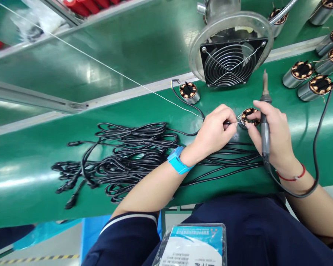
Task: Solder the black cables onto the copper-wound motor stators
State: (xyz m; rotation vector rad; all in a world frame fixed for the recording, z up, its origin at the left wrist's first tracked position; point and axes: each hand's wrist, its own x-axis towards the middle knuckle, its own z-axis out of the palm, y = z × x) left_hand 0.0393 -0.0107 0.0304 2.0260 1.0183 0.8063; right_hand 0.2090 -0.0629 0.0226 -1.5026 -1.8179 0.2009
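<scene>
My left hand (pixel 218 127) is closed in a pinch, with a thin pale wire (pixel 155 92) running into it from the upper left. At its fingertips is a short dark lead end, close to a motor stator (pixel 249 117) with copper windings. My right hand (pixel 277 133) has a soldering iron (pixel 265 129) tucked in it, the tip pointing away from me toward the fan. The thumb and fingers of that hand also touch the stator, partly hiding it. A black cable passes under my left hand, and exactly what it pinches is partly hidden.
Bundled black power cables (pixel 127 162) lie on the green bench (pixel 30 147) at left. A wired stator (pixel 189 92) stands behind my left hand. A fan in a clear hood (pixel 229 62) hangs ahead. Several stators (pixel 297 74) stand at right, near the iron's looping cord (pixel 320 122).
</scene>
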